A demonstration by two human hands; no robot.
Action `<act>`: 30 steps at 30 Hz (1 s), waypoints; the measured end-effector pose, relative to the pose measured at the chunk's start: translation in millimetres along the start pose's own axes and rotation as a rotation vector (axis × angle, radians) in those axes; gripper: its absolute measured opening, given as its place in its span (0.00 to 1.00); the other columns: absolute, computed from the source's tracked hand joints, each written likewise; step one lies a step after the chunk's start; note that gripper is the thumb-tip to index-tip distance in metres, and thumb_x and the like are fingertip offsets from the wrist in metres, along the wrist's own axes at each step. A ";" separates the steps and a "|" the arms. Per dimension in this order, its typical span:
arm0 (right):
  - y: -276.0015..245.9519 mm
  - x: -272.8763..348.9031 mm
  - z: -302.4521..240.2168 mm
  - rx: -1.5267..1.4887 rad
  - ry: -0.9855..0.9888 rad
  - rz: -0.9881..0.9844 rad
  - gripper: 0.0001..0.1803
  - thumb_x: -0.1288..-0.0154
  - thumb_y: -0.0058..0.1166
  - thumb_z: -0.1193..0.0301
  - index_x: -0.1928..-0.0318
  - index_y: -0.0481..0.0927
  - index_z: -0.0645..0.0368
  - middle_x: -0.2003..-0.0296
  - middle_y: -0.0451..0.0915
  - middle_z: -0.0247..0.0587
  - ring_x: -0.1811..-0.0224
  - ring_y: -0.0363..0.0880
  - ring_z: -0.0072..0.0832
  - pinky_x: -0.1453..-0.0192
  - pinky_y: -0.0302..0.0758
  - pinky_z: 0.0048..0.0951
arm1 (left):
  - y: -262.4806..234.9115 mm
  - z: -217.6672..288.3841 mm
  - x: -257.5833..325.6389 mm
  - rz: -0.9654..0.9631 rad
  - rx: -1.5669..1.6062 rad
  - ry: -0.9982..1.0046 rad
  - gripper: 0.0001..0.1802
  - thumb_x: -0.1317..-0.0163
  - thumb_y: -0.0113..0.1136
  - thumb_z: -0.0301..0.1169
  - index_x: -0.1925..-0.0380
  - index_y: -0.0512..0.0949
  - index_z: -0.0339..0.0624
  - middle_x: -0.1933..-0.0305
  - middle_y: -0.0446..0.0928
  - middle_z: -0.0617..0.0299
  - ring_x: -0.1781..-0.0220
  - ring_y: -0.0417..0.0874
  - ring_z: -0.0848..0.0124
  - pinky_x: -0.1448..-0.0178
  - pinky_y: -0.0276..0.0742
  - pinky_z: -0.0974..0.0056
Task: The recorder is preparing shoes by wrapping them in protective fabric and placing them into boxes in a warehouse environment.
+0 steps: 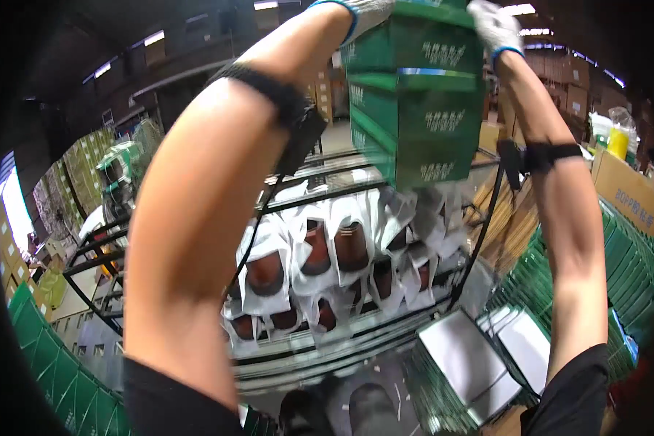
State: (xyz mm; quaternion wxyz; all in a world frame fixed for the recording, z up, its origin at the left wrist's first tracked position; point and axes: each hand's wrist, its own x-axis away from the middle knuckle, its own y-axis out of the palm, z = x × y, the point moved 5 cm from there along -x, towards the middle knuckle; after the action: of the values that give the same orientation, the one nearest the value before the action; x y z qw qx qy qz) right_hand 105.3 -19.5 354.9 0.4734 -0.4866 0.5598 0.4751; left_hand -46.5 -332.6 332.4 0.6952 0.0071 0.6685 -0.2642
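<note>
A stack of several green shoe boxes (436, 102) stands in front of me at the top of the head view, on a black metal rack (327, 195). My left hand (367, 9), in a white glove with a blue cuff, holds the left side of the topmost box; the upper edge of the picture cuts it off. Gloved the same way, my right hand (497, 27) grips that box's right side, its fingers partly blurred. Below the stack, brown shoes (352, 247) wrapped in white paper (275, 240) sit in rows on the rack.
At the lower right stand green folded cartons or lids (603, 269) and open boxes with white paper (461, 356). A brown carton (628, 192) sits beyond them. More green boxes (69, 370) line the left side. Another black frame (87, 283) stands at far left.
</note>
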 end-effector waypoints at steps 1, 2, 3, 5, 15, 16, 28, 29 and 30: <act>8.4 68.9 -88.9 -0.155 0.137 0.087 0.23 0.22 0.60 0.57 0.40 0.89 0.62 0.45 0.92 0.43 0.45 0.86 0.27 0.36 0.79 0.32 | -47.8 16.0 49.5 0.105 -0.383 0.048 0.37 0.25 0.58 0.44 0.21 0.67 0.37 0.31 0.82 0.38 0.32 0.84 0.50 0.31 0.81 0.50; -20.2 111.9 -134.5 -0.184 0.091 0.177 0.22 0.23 0.59 0.58 0.39 0.89 0.57 0.54 0.92 0.54 0.48 0.91 0.42 0.39 0.83 0.38 | -69.4 17.5 95.2 0.098 -0.386 0.016 0.37 0.25 0.58 0.44 0.21 0.67 0.37 0.31 0.82 0.38 0.32 0.84 0.50 0.31 0.81 0.50; -56.8 164.1 -155.0 -0.119 -0.124 0.170 0.21 0.19 0.55 0.61 0.40 0.88 0.63 0.51 0.91 0.53 0.47 0.90 0.39 0.38 0.82 0.38 | -76.5 21.4 163.0 0.058 -0.255 0.049 0.31 0.27 0.60 0.31 0.25 0.72 0.36 0.32 0.82 0.37 0.34 0.87 0.53 0.32 0.84 0.51; -63.3 306.5 -146.1 -0.270 0.104 0.018 0.15 0.20 0.54 0.70 0.47 0.88 0.66 0.50 0.89 0.47 0.44 0.87 0.36 0.35 0.80 0.40 | -84.2 58.3 338.1 0.000 -0.304 0.013 0.28 0.30 0.63 0.18 0.29 0.77 0.33 0.30 0.81 0.36 0.29 0.85 0.50 0.24 0.79 0.49; 103.7 427.1 -27.5 0.423 -0.022 -1.206 0.30 0.27 0.62 0.44 0.33 0.86 0.44 0.32 0.84 0.54 0.33 0.84 0.56 0.31 0.81 0.53 | -179.1 210.4 1084.7 -0.860 -0.828 -2.001 0.23 0.27 0.66 0.44 0.41 0.85 0.41 0.37 0.86 0.41 0.36 0.86 0.41 0.27 0.79 0.44; 110.8 430.5 -26.7 0.420 -0.055 -1.178 0.32 0.26 0.60 0.41 0.32 0.85 0.44 0.31 0.83 0.53 0.32 0.83 0.58 0.28 0.79 0.52 | -196.8 232.4 1113.2 -0.826 -0.818 -2.007 0.22 0.24 0.62 0.43 0.40 0.86 0.42 0.38 0.87 0.41 0.35 0.86 0.42 0.28 0.80 0.43; -23.0 440.2 -93.0 0.394 0.300 -0.625 0.39 0.18 0.45 0.35 0.46 0.91 0.58 0.53 0.91 0.58 0.48 0.89 0.54 0.41 0.81 0.47 | -164.7 252.4 853.6 -0.223 -0.798 -0.905 0.18 0.45 0.61 0.22 0.54 0.89 0.38 0.56 0.91 0.55 0.53 0.90 0.52 0.45 0.81 0.49; -63.6 436.0 -113.0 0.379 0.344 -0.572 0.38 0.17 0.47 0.36 0.45 0.91 0.60 0.56 0.92 0.56 0.52 0.91 0.49 0.44 0.81 0.43 | -152.2 254.1 816.4 -0.182 -0.589 -1.064 0.18 0.49 0.62 0.21 0.57 0.89 0.42 0.56 0.90 0.58 0.52 0.89 0.54 0.42 0.80 0.49; -96.5 441.8 -130.1 0.306 0.442 -0.566 0.36 0.17 0.50 0.40 0.46 0.90 0.64 0.59 0.91 0.52 0.57 0.88 0.39 0.47 0.80 0.39 | -133.3 255.5 802.6 -0.281 -0.439 -1.041 0.16 0.49 0.63 0.21 0.59 0.89 0.43 0.54 0.89 0.58 0.49 0.88 0.54 0.39 0.79 0.47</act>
State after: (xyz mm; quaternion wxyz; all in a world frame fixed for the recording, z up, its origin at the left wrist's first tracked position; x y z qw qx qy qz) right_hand 157.9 -197.9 -77.4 0.5207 -0.6363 0.5563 0.1205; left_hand 113.1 -827.3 -343.8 0.8757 -0.3569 0.2722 -0.1780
